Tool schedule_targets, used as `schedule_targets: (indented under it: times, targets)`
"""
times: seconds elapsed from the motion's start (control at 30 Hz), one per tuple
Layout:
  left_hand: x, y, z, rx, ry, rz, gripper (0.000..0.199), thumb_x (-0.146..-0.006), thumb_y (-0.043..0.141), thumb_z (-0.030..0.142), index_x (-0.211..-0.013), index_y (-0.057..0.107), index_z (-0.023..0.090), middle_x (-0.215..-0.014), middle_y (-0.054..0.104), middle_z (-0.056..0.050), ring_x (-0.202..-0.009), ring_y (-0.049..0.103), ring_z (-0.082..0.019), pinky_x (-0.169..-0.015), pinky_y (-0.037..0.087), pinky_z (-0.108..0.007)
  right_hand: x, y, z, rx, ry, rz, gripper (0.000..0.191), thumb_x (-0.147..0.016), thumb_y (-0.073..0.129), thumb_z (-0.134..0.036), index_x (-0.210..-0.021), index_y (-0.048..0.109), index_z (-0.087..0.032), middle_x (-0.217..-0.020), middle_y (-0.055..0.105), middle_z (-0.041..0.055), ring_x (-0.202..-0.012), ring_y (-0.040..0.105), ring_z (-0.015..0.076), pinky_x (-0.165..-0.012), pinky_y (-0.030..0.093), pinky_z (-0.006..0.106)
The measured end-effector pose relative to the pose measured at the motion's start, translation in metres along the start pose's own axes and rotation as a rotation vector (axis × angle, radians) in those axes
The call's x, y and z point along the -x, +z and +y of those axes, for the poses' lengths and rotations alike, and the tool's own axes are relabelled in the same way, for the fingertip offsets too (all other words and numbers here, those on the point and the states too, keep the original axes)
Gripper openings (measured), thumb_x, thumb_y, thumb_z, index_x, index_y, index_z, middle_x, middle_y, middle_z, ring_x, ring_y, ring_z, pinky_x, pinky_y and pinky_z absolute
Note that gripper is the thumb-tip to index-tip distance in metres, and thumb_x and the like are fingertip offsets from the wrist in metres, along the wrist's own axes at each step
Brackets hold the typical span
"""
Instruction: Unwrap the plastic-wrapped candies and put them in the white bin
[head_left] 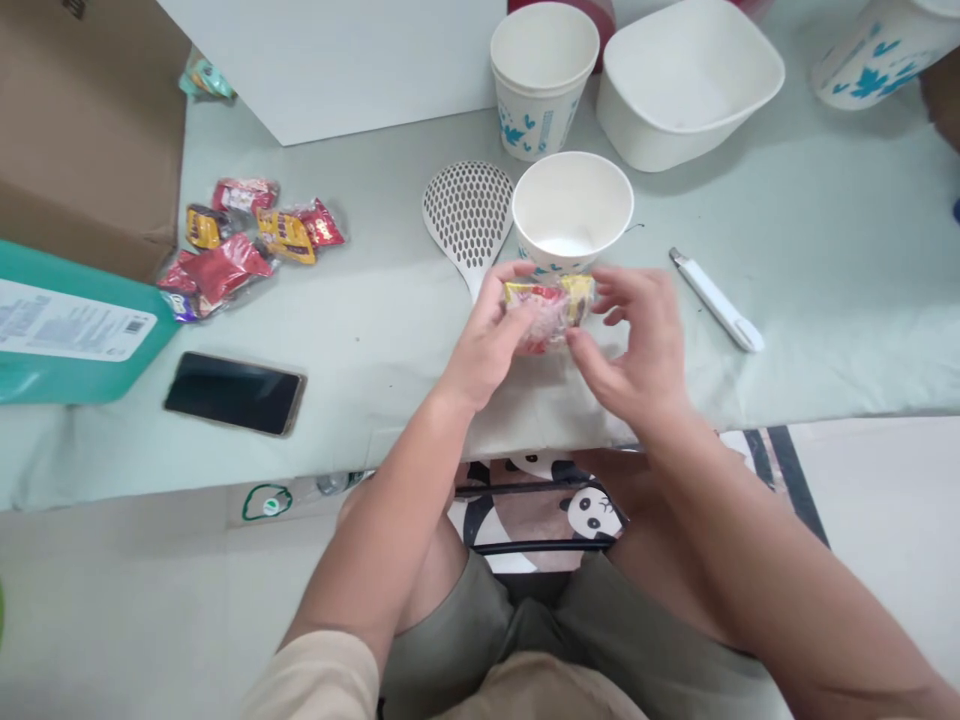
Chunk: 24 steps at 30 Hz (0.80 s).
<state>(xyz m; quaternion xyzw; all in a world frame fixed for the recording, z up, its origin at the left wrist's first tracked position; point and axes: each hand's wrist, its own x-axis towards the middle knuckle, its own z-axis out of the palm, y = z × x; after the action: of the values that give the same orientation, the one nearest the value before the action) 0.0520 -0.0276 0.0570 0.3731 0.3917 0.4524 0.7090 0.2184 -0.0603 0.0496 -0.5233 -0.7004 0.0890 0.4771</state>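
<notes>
My left hand (489, 335) is closed on several small wrapped candies (546, 312) in red, yellow and clear plastic, held above the table's front part. My right hand (637, 340) is beside them on the right, its fingers apart and curved, with thumb and fingertips close to the yellow wrapper; whether they touch it is hard to tell. Just behind both hands stands a white paper cup (573, 212), its inside bare where it shows. A grey slotted skimmer (469, 215) lies left of this cup, its handle partly hidden by my left hand.
More candies (225, 268) lie at the left, near a cardboard box (82, 130), a green container (82, 330) and a phone (234, 392). Behind are stacked cups (541, 85), a white tub (686, 90) and another cup (874, 65). A white cutter (716, 300) lies at the right.
</notes>
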Motion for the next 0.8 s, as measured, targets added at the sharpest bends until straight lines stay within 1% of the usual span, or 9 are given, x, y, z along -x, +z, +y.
schedule_targets:
  times: [0.07,0.13,0.23,0.3,0.37,0.43,0.53,0.67,0.8]
  targets:
    - [0.001,0.001,-0.002,-0.076,-0.006,-0.053,0.037,-0.087,0.078,0.037,-0.119,0.062,0.028,-0.102,0.071,-0.001,-0.086,0.069,-0.015,-0.075,0.057,-0.025,0.001,0.006,0.000,-0.013,0.030,-0.044,0.037,-0.088,0.066,-0.029,-0.124,0.067,-0.022,-0.111,0.066,0.0108,-0.095,0.066,0.0232,-0.081,0.058,0.040]
    - [0.001,0.000,-0.003,-0.139,0.006,-0.062,0.036,-0.088,0.076,0.035,-0.120,0.063,0.026,-0.101,0.071,-0.001,-0.083,0.068,-0.013,-0.071,0.056,-0.022,0.001,0.008,0.004,-0.024,0.050,-0.066,0.025,-0.090,0.065,-0.026,-0.114,0.072,-0.023,-0.105,0.068,0.0092,-0.095,0.068,0.0222,-0.081,0.058,0.038]
    - [-0.001,-0.002,-0.005,-0.197,0.021,-0.043,0.032,-0.092,0.073,0.033,-0.121,0.063,0.025,-0.098,0.070,-0.001,-0.077,0.065,-0.011,-0.070,0.056,-0.021,0.002,0.006,0.008,-0.036,0.060,-0.014,0.009,-0.093,0.066,-0.023,-0.097,0.073,-0.024,-0.097,0.070,0.0060,-0.088,0.069,0.0194,-0.077,0.059,0.035]
    - [-0.004,-0.002,-0.006,-0.221,0.030,-0.029,0.027,-0.094,0.069,0.030,-0.119,0.062,0.024,-0.098,0.069,0.000,-0.074,0.064,-0.010,-0.068,0.056,-0.021,0.003,0.004,0.008,-0.035,0.026,0.043,0.004,-0.092,0.067,-0.021,-0.091,0.070,-0.024,-0.093,0.071,0.0044,-0.083,0.069,0.0182,-0.075,0.059,0.034]
    - [-0.006,-0.001,-0.007,-0.217,0.043,-0.001,0.022,-0.095,0.066,0.026,-0.116,0.061,0.024,-0.098,0.068,0.000,-0.073,0.063,-0.010,-0.066,0.055,-0.021,0.003,0.003,0.006,-0.043,-0.019,0.068,0.005,-0.091,0.067,-0.019,-0.090,0.068,-0.024,-0.093,0.071,0.0040,-0.082,0.069,0.0179,-0.074,0.058,0.034]
    - [-0.008,0.000,-0.006,-0.180,0.048,0.041,0.019,-0.095,0.064,0.024,-0.113,0.059,0.024,-0.096,0.068,0.000,-0.073,0.064,-0.010,-0.064,0.055,-0.020,0.003,0.002,0.004,-0.063,-0.052,0.065,0.008,-0.092,0.066,-0.016,-0.091,0.066,-0.024,-0.095,0.071,0.0045,-0.084,0.069,0.0182,-0.075,0.058,0.034]
    - [-0.009,0.000,-0.002,-0.095,0.043,0.134,0.016,-0.096,0.061,0.023,-0.112,0.056,0.025,-0.090,0.067,0.001,-0.070,0.064,-0.010,-0.063,0.054,-0.021,0.005,0.001,0.000,-0.083,-0.077,0.053,0.009,-0.092,0.064,-0.014,-0.092,0.064,-0.024,-0.095,0.072,0.0048,-0.087,0.070,0.0185,-0.074,0.058,0.034]
    - [-0.011,-0.002,0.004,-0.011,0.085,0.264,0.016,-0.095,0.063,0.025,-0.108,0.054,0.026,-0.089,0.066,0.001,-0.068,0.063,-0.011,-0.062,0.052,-0.022,0.007,0.001,-0.005,-0.092,-0.124,0.031,0.011,-0.093,0.063,-0.013,-0.092,0.062,-0.024,-0.093,0.072,0.0041,-0.087,0.071,0.0188,-0.072,0.058,0.034]
    - [-0.013,-0.004,0.009,0.069,0.113,0.321,0.020,-0.093,0.066,0.027,-0.107,0.052,0.026,-0.091,0.066,0.001,-0.069,0.064,-0.011,-0.063,0.051,-0.022,0.008,0.001,-0.010,-0.101,-0.151,0.028,0.013,-0.094,0.063,-0.012,-0.093,0.061,-0.024,-0.089,0.072,0.0033,-0.084,0.072,0.0184,-0.071,0.058,0.034]
